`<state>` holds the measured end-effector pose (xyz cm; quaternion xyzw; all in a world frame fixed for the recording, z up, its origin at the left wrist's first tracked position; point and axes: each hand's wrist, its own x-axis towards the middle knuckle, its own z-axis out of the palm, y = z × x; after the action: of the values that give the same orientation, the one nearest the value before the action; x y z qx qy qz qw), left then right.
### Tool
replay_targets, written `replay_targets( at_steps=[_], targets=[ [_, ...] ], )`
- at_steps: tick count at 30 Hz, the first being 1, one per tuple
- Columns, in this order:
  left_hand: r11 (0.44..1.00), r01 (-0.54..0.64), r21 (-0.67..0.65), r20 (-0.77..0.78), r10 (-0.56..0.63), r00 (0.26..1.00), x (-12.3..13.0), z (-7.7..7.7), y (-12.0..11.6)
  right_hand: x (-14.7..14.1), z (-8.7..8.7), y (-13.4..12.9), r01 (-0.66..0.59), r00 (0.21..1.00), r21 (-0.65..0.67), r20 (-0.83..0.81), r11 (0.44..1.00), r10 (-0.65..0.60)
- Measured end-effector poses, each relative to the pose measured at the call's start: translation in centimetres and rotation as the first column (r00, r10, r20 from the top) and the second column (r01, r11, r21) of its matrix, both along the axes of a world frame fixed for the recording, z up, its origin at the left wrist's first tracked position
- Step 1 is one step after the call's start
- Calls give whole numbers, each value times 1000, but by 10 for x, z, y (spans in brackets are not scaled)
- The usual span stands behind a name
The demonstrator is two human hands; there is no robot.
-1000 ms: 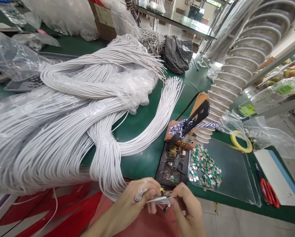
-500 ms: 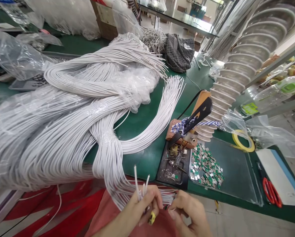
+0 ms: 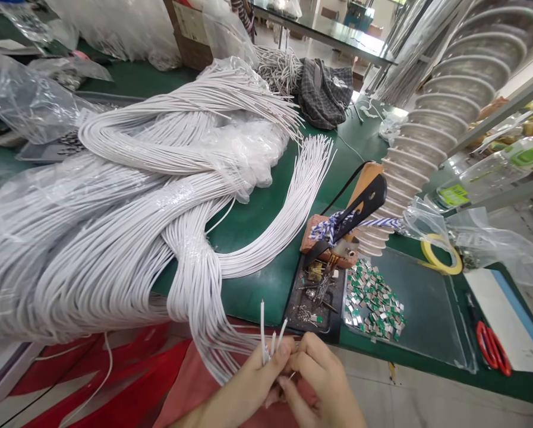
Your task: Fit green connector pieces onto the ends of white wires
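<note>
At the table's front edge, my left hand (image 3: 259, 375) is closed around a few white cables (image 3: 262, 330), whose cut ends point up past the thumb. My right hand (image 3: 314, 377) meets it fingertip to fingertip, thumb and fingers pinched together. A thin pale strand shows near those fingertips, but what they pinch is hidden. Behind my left hand a thick bundle of white cables (image 3: 195, 285) droops over the edge. To the right of it is a black tray (image 3: 288, 315) with small metal bits, next to a heap of small green-and-silver circuit boards (image 3: 373, 300).
An orange-and-black handled tool (image 3: 364, 196) is tied to a brick (image 3: 308, 238) behind the tray. A ribbed clear hose (image 3: 440, 119) comes down at the right. Red-handled scissors (image 3: 493, 351) and yellow tape (image 3: 440, 261) lie right. More bundled cables (image 3: 92, 261) cover the left.
My right hand has moved left, closing the gap to my left hand. The left hand and its cables have shifted slightly right. The yellow-tipped piece under the left hand is now hidden.
</note>
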<state>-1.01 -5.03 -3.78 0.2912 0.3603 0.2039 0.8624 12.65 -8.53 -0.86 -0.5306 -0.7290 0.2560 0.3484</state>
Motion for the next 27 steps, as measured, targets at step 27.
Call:
replay_targets(
  at_steps=[27],
  targets=[
    [660, 408, 631, -405, -168, 899, -18, 29, 54, 24, -1, 16, 177, 922, -66, -339, 982, -189]
  ],
)
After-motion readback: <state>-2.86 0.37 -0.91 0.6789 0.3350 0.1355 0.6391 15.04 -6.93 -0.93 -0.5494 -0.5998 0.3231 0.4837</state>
